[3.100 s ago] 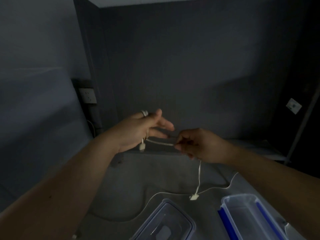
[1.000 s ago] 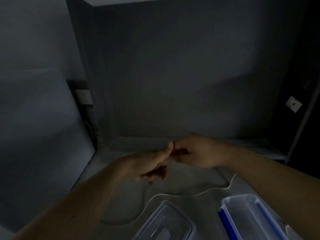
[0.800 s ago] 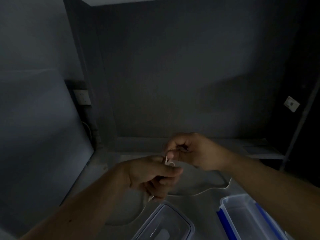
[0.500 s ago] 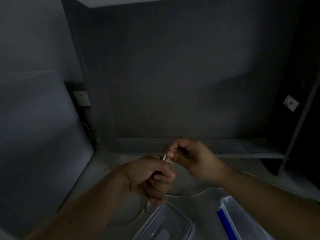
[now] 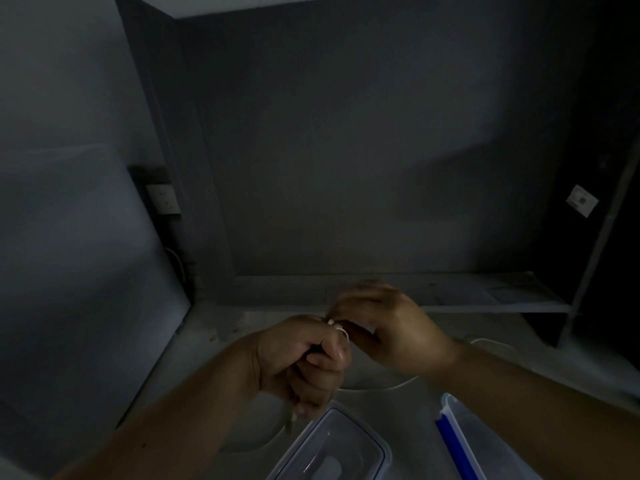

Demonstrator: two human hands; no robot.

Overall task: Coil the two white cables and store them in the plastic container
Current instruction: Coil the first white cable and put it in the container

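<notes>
Head view shows a dim grey counter (image 5: 467, 344) in a corner, with both bare hands raised just above it near the middle of the frame. Left hand (image 5: 304, 362) is clenched into a fist around a coiled white cable (image 5: 337, 328); small white loops peek out at the top of the fist, beside the index finger, and a short end hangs below the fist. Right hand (image 5: 391, 327) sits just beside it, touching at the fingertips, its fingers pinched at those loops; motion blur on the fingers makes it hard to tell exactly what they grip. A second cable (image 5: 381, 388) lies loose on the counter, curving out from behind the left hand, passing under the right wrist and showing again as a pale arc to the right of the right forearm. Nearer the camera, a clear lid (image 5: 332, 452) lies flat on the counter below the left hand, and the clear container (image 5: 460, 441) with a blue strip along its near wall stands to its right, partly hidden by the right forearm. On the left wall a pale socket (image 5: 162, 199) is mounted, and a low shelf (image 5: 485, 292) runs along the back wall behind the hands.
</notes>
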